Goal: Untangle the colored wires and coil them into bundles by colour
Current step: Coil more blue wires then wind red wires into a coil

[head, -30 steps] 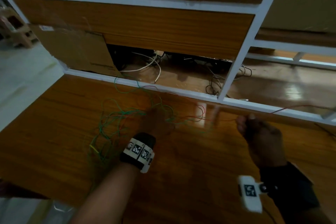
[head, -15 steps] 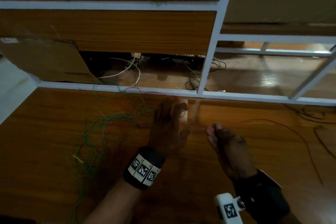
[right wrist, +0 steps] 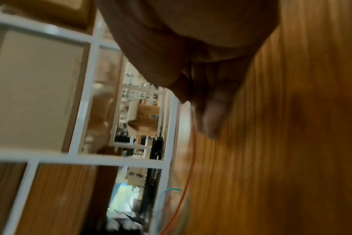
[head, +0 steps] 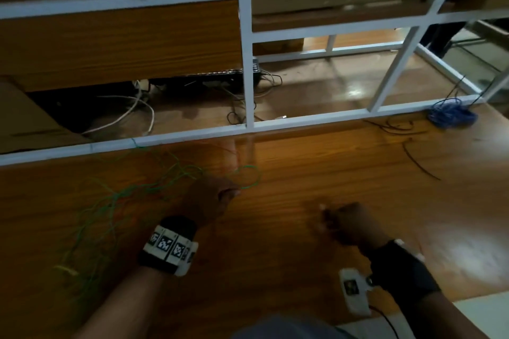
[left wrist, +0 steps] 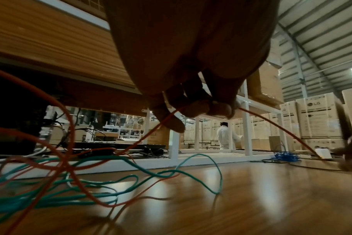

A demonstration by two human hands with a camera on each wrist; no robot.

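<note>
A tangle of green wires (head: 132,192) lies on the wooden table (head: 344,173), left of my hands, with a red wire (left wrist: 271,124) threaded through the green wires (left wrist: 50,202). My left hand (head: 231,192) hovers at the right end of the tangle. In the left wrist view my left hand (left wrist: 209,106) pinches the red wire between thumb and fingertips. From there the wire slopes down to my right hand (left wrist: 350,151). My right hand (head: 325,217) is blurred, fingers curled, low over the table. The red wire (right wrist: 192,167) leaves from under its fingers (right wrist: 211,120).
A white metal frame (head: 248,63) with wooden panels borders the far edge of the table; cables lie behind it. A coiled blue wire bundle (head: 451,115) sits at the far right, with dark loose wires (head: 418,162) nearby. A yellow wire end (head: 66,270) shows near left.
My left hand went from flat with straight fingers to curled and pinching the red wire. My right hand drew back toward me, and my view swung to the right.
</note>
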